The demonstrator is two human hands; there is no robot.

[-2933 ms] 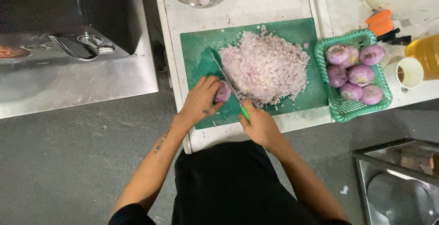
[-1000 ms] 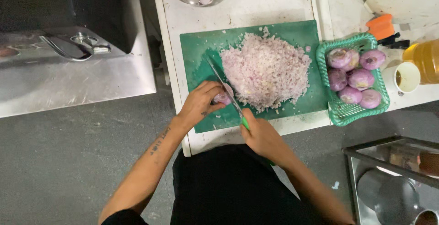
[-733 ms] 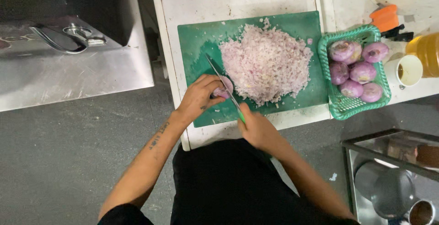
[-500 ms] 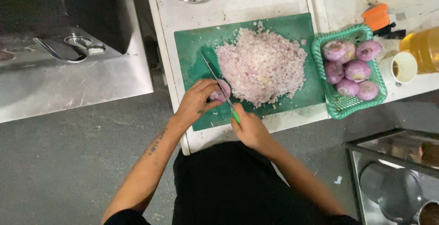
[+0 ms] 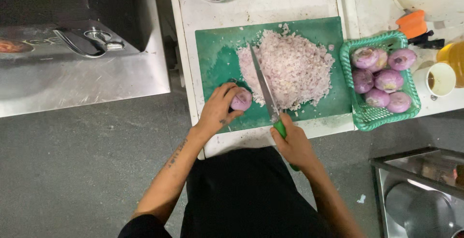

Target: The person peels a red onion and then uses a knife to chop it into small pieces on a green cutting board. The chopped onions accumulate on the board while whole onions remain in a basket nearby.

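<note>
Gripping the knife [image 5: 265, 89], right hand [image 5: 293, 145] hides its handle; left-hand fingers [image 5: 226, 94] cup an onion [image 5: 241, 99].

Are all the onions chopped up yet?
Not yet. A big chopped pile sits on the green board. The left hand holds an onion piece; the right hand holds the knife. Six whole onions wait in the basket.

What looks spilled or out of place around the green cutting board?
A few chopped onion bits lie scattered away from the chopped onion pile, near the green cutting board edge. A small white scrap lies on the grey floor. Nothing else stands out.
</note>
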